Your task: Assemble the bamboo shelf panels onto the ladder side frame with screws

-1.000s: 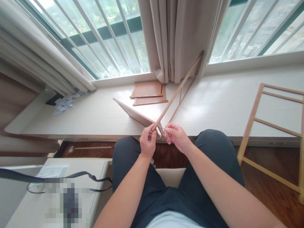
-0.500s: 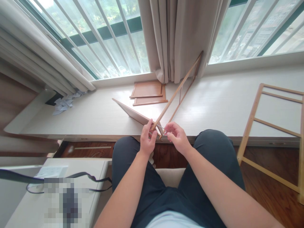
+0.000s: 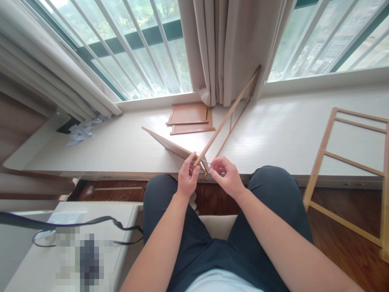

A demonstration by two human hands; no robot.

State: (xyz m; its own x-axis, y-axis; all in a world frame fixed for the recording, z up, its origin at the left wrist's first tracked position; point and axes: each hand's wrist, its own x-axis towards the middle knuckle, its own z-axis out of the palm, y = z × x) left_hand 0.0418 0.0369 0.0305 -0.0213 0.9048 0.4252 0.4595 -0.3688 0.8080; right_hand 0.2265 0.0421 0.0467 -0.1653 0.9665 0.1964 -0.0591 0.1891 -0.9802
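A thin wooden frame point(image 3: 228, 114) slants from the curtain down to my hands at the sill's front edge. My left hand point(image 3: 187, 180) pinches the frame's near corner, where a flat wooden panel point(image 3: 168, 144) meets it. My right hand point(image 3: 225, 175) grips a small thin metal tool point(image 3: 207, 163), its tip at that same corner. Both hands hover above my knees, almost touching each other.
Two flat brown panels point(image 3: 190, 118) lie on the white window sill point(image 3: 282, 134) near the curtain point(image 3: 226, 44). A larger wooden ladder-like frame point(image 3: 346, 170) leans at the right. Crumpled paper point(image 3: 82, 130) sits far left. A white table point(image 3: 100, 243) with a black strap is at lower left.
My hands stay at the frame corner with only slight finger shifts. The view has drifted a little; nothing was picked up or let go.
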